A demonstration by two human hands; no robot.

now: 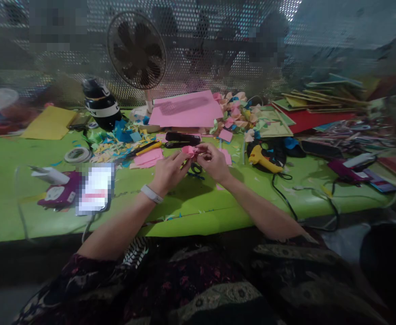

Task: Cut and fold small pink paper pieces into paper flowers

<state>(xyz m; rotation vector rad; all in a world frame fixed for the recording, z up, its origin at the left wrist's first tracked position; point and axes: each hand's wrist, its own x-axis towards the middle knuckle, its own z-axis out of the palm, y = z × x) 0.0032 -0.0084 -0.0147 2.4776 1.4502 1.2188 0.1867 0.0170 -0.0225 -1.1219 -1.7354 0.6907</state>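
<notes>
A small pink paper flower (188, 150) is held between both hands above the green table. My left hand (170, 169) grips it from the left, its fingers closed around the lower part. My right hand (214, 161) pinches at the flower's right side, thumb and forefinger together. Below the hands lies a pair of scissors (196, 169), partly hidden. Just behind them rests a black stapler (183, 139). Pink paper pieces (148, 158) lie to the left, beside a yellow cutter knife (148, 147).
Paper scraps (111, 148) and a tape roll (77, 155) lie left, near a lit phone (95, 188). Behind are a pink sheet (186, 110), a heap of paper flowers (235, 108), a black bottle (103, 106) and a fan (137, 49). A yellow glue gun (264, 160) lies right, its cord trailing forward.
</notes>
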